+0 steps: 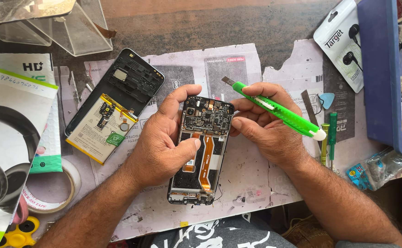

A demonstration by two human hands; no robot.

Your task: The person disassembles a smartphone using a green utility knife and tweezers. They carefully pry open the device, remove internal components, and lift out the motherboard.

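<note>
Brown wood of the counter [187, 23] under everything, overlaid with torn grey card sheets [256, 183] serving as a work mat. Off to the left on that mat: a detached back cover [132, 76] with a flat white battery [97, 133] lying partly on it — well apart from the work in hand.

At centre, held up just above the mat: an opened phone [202, 151], back removed, dark circuit board at the top end, orange ribbon cables running down the middle, a port board at the bottom. Judged light and stiff along its frame, yet fragile inside — thin ribbons likely to tear, small board parts likely to chip, glass on the hidden face. Best gripped by the long side edges, never by board or cables.

Left hand [164, 147] wrapped around the phone's left edge, clamped on it, thumb laid across onto the orange ribbon near mid-body. Right hand [265, 131] closed on a green utility knife [277, 110], blade tip out and pointing up-left, clear of the board; fingertips of the same hand braced against the phone's upper right edge. Phone thus pinched between both hands, close to the body.

Smaller bits to the right: green-handled screwdrivers [332, 133], a blue triangular pick [327, 99].
</note>
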